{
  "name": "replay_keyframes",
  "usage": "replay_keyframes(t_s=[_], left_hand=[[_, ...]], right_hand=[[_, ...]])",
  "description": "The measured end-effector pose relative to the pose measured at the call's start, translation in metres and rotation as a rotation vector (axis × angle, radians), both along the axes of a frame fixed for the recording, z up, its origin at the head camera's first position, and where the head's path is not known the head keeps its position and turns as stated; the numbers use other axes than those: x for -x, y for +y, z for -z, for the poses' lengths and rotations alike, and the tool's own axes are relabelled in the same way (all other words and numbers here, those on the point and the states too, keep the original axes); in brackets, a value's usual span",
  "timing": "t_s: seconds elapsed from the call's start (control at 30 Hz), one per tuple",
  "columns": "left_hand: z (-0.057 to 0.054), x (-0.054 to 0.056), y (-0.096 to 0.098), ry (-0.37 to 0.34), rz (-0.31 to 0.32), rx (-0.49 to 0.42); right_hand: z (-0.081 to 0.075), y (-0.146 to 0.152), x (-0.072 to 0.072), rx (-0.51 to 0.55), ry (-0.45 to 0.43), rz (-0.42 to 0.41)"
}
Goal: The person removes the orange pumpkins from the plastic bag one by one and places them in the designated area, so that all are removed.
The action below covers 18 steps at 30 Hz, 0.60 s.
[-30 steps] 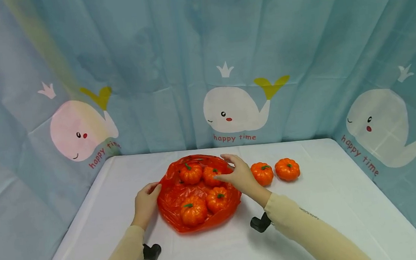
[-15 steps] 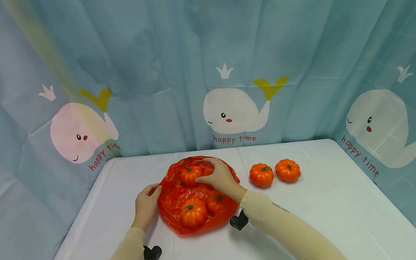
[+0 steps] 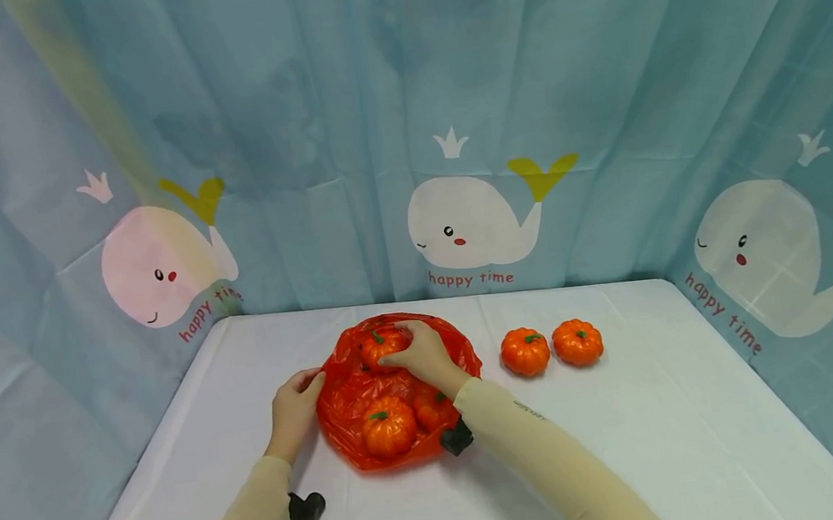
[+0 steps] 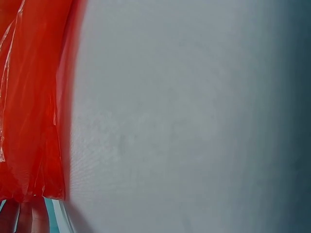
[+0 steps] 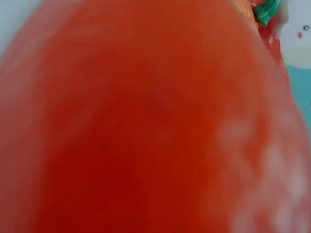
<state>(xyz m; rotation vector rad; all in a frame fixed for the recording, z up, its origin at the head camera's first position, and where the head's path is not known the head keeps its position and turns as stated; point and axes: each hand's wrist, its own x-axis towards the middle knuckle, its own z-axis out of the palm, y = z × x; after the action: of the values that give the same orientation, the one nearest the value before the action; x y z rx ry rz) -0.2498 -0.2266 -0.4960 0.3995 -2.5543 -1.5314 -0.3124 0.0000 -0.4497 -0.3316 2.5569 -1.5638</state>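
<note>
Curtain (image 3: pixel 339 83): blue, whale-printed, filling the upper frame
Table (image 3: pixel 704 433): white, across the lower frame
Red bag (image 3: pixel 340 401): centre, open, pumpkins (image 3: pixel 389 430) inside
Right hand (image 3: pixel 423 354): wide about the upper pumpkin (image 3: pixel 377 350); cannot tell if gripping
Left hand (image 3: pixel 294 410): pinches the bag's left rim
Loose pumpkins (image 3: pixel 526 352): two, right of centre

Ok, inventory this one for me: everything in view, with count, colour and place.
table: 1, white, centre
bag: 1, red, open on the table
bagged pumpkins: 3 visible, orange, inside the bag
loose pumpkins: 2, orange, on the table, right of the bag
curtain: apparently 1, blue, behind and beside the table
whales: 3, whitish, printed on the curtain
crowns: 3, whitish, above the whales
lettering: 3, red, below the whales
wrist cameras: 2, black, one per wrist
sleeves: 2, beige, on the forearms
left hand: 1, bare, at the bag's left edge
right hand: 1, bare, over the bag, possibly hiding more
</note>
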Motion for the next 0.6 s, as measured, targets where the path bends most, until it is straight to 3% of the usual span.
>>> replay_keyframes(t_s=[0.6], left_hand=[[-0.002, -0.002, 0.000, -0.002, 0.015, -0.012]], right_hand=[[0.009, -0.020, 0.006, -0.087, -0.031, 0.037]])
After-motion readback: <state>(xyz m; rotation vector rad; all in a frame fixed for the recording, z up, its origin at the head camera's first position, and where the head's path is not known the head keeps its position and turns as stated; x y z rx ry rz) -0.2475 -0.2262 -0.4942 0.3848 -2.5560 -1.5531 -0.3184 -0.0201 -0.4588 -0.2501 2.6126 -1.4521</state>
